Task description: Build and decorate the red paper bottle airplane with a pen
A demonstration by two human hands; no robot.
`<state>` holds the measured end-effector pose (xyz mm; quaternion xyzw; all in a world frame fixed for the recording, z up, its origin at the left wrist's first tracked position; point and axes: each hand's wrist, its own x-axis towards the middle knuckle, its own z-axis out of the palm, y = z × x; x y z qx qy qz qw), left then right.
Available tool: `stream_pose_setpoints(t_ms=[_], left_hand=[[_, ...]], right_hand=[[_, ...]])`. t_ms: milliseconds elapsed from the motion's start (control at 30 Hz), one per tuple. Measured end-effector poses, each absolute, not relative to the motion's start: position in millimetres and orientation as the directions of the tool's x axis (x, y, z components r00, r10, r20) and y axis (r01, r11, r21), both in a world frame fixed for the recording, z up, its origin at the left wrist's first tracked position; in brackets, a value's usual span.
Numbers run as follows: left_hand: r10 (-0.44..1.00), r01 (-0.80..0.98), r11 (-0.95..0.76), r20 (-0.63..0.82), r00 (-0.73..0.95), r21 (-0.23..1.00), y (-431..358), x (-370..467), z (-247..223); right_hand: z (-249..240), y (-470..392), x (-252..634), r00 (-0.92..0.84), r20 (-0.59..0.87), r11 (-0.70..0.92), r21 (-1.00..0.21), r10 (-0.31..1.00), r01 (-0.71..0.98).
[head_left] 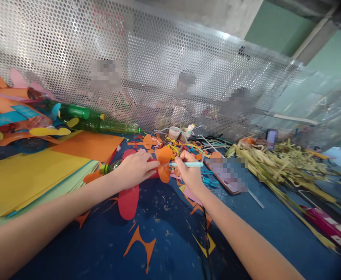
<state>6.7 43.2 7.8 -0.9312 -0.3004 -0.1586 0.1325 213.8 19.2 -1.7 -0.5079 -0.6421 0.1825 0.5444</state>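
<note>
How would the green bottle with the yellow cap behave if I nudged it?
The green bottle would probably roll, being round and lying on its side, though the green-capped bottle in front might stop it. Its see-through wall looks like thin plastic, so I'd expect it to feel light and dent if squeezed.

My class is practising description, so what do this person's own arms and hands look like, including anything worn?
The left forearm and right forearm are slender and bare, with no sleeve, watch or bracelet in view. The left hand and right hand wear no gloves; no ring or marking can be made out.
</note>
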Motion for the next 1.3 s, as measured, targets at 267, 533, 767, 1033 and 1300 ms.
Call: stream_pose_setpoints(t_ms=[267,533,767,1033,1300], left_hand=[[0.515,0.6,-0.787,0.381,0.768,-0.147,42.7,6.6,8.1],[0.511,0.599,-0.79,0.399,0.762,-0.133,42.3,6.4,7.7],[0.518,0.603,-0.786,0.387,0.763,-0.138,42.6,6.5,7.7],[0.52,0.6,-0.79,0.38,0.765,-0.125,42.5,6.6,8.2],[0.516,0.602,-0.79,0.401,0.757,-0.12,42.1,6.8,8.1]], right_hand=[[-10.2,23.1,213.2,0.078,0.409,0.351,-0.854,0.909,0.383],[-11.0,22.9,212.7,0.076,0.389,0.339,-0.871,0.918,0.355],[-10.4,22.5,213.2,0.074,0.411,0.357,-0.856,0.909,0.374],[-9.5,21.1,212.2,0.087,0.386,0.332,-0.872,0.919,0.358],[-6.9,18.8,208.7,0.012,0.436,0.4,-0.837,0.9,0.374]])
